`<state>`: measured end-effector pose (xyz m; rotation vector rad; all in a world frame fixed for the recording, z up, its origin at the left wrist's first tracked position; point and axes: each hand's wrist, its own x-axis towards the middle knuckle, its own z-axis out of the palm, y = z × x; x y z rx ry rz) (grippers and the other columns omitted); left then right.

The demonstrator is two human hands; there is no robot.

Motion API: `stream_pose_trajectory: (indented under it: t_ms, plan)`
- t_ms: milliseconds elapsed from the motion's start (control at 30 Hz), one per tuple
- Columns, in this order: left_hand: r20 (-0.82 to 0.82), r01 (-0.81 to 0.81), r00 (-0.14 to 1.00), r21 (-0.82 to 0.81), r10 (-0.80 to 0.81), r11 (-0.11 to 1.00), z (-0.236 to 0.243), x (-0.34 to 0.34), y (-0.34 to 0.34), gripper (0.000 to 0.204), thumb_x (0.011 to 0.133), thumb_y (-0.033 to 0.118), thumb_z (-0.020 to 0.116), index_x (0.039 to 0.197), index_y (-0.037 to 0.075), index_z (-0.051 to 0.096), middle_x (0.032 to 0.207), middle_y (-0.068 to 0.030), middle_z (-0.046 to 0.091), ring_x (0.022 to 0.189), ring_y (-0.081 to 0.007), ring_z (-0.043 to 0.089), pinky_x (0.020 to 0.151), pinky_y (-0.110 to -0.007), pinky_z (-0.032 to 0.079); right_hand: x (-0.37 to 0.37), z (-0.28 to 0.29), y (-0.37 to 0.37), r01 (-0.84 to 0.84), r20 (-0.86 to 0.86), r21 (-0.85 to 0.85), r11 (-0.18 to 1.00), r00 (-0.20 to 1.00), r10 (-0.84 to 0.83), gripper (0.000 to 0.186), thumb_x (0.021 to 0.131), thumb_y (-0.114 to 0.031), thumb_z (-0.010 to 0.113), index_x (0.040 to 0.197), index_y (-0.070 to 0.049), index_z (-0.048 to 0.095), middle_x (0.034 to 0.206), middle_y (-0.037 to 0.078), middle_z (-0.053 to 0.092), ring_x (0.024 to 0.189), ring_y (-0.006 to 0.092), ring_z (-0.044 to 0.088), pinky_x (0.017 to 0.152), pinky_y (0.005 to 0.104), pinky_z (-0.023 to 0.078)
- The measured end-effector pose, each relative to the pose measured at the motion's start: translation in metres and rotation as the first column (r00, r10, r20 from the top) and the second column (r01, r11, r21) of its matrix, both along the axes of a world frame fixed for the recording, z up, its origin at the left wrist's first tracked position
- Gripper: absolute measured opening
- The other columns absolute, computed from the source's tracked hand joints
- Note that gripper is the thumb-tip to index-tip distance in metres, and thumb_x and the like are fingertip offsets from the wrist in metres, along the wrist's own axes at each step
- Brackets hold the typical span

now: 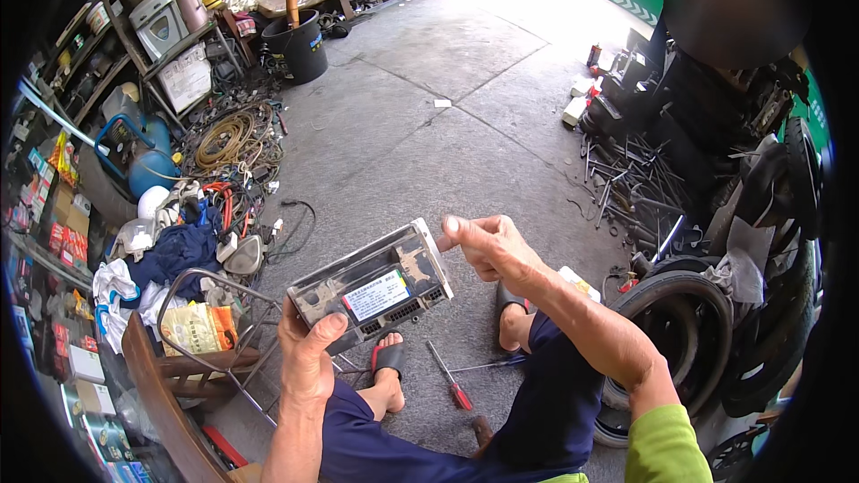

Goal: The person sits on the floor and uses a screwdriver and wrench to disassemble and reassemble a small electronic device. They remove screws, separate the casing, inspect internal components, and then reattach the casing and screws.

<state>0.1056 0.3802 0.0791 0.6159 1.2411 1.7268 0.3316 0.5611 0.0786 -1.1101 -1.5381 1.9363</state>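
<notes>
The person's left hand (306,358) is clamped on the near left corner of a dusty black oblong box with a silver-grey metal end plate (362,273), thumb on top; the right hand (488,246) is half curled beside that plate, and whether its fingertips touch the plate or pinch anything small cannot be told. The box is held up above the floor, between the hands, its long axis running from the left hand at lower left up toward the right, so the plated end lies nearest the right hand. Its upper face looks grimy, with brown dirt patches, a pale printed label and black connector sockets along the near edge. Beyond it, a red-handled screwdriver (460,394) lies on the grey concrete floor (429,170), with stacked black rubber tyres (718,326) at far right
</notes>
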Motion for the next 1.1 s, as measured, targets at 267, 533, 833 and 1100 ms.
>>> stream_pose_trajectory:
  t_ms: [267,533,833,1100]
  plan:
    - [-0.138,-0.035,0.990,-0.021,0.032,0.999,0.013,0.009,0.009,0.064,0.065,0.008,0.077,0.126,0.004,0.056,0.106,-0.0042,0.062,0.094,-0.0171,0.060,0.087,-0.031,0.049,0.005,0.024,-0.003,-0.271,0.202,0.240,0.932,0.953,0.225,0.086,0.063,-0.060,0.087,0.112,0.009,0.070,0.086,0.020,0.072,0.086,0.0269,0.070,0.076,0.0368,0.054]
    - [-0.728,0.098,0.683,0.006,-0.063,0.995,-0.079,-0.053,-0.017,0.046,0.083,-0.012,0.064,0.125,0.006,0.067,0.135,-0.0328,0.054,0.117,-0.0469,0.058,0.099,-0.048,0.048,-0.014,-0.037,0.007,-0.242,0.006,0.315,0.918,0.968,0.253,0.068,0.063,-0.057,0.088,0.073,0.008,0.069,0.061,0.005,0.056,0.057,0.0173,0.055,0.046,0.0384,0.039]
    - [-0.708,0.150,0.665,-0.187,-0.239,0.971,-0.088,-0.055,0.001,0.063,0.075,-0.002,0.067,0.137,0.011,0.061,0.132,-0.0330,0.056,0.116,-0.0488,0.057,0.102,-0.052,0.045,0.002,-0.041,-0.005,-0.043,-0.160,0.298,0.954,0.983,0.095,0.045,0.070,-0.041,0.081,0.067,0.002,0.069,0.058,0.002,0.054,0.051,0.0139,0.051,0.043,0.0344,0.037]
    - [0.206,0.169,0.974,-0.360,-0.098,0.918,-0.025,0.017,0.028,0.026,0.094,0.021,0.070,0.116,0.009,0.069,0.095,-0.0010,0.069,0.071,-0.0088,0.062,0.046,-0.024,0.040,0.010,-0.044,0.007,-0.127,0.170,0.135,0.983,0.980,0.103,0.058,0.072,-0.049,0.082,0.079,0.008,0.074,0.068,0.009,0.064,0.062,0.0177,0.061,0.051,0.0356,0.044]
